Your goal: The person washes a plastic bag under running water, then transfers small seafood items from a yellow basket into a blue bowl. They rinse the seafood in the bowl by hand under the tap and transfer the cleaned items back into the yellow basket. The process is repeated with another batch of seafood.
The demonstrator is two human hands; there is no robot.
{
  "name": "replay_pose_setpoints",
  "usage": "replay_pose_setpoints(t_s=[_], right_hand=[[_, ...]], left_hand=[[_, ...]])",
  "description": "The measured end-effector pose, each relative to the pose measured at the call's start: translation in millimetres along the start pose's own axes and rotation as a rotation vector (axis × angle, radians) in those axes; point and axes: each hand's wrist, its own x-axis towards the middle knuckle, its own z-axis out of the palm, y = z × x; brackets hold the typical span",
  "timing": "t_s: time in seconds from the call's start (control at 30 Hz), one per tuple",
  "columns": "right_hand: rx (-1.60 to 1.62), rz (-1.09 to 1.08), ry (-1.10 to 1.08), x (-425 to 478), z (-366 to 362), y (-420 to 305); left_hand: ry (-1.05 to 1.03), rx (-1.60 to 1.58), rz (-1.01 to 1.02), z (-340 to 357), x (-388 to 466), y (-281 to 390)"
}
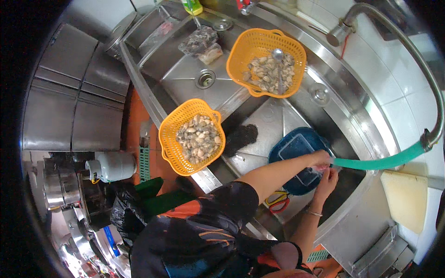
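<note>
In the right-hand sink bowl, a dark blue plastic basin [278, 147] lies beneath my hands, with a pale rectangular outline visible inside. My left hand [320, 158] is at the mouth of a green hose [382, 163], over the basin's edge. Close below it, my right hand [326, 181] has its fingers bent, with a bracelet on the wrist. Something small and pinkish shows between the hands; whether it is food or fingers is unclear. Scissors with yellow and red handles [279, 202] lie beside the basin, partly hidden by my arm.
Two orange plastic colanders hold shucked shellfish: one [166, 133] on the sink's front edge, another [240, 45] on the divider with a metal spoon [278, 54]. Bagged food [198, 40] lies in the other bowl. A curved metal faucet [413, 45] feeds the hose. A cutting board [405, 199] leans at the wall.
</note>
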Motion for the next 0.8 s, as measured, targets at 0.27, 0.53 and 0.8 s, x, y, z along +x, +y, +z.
replay_pose_setpoints(t_s=[0.27, 0.53, 0.8], right_hand=[[-0.343, 0.406, -0.091, -36, -19, 71], [-0.448, -0.013, 0.057, -12, -7, -15], [-0.521, 0.261, -0.332, -43, 24, 6]], left_hand=[[0.702, 0.773, 0.645, -21, -74, -2], [0.742, 0.647, 0.421, -45, -133, 5], [0.808, 0.567, 0.737, -54, -150, 149]])
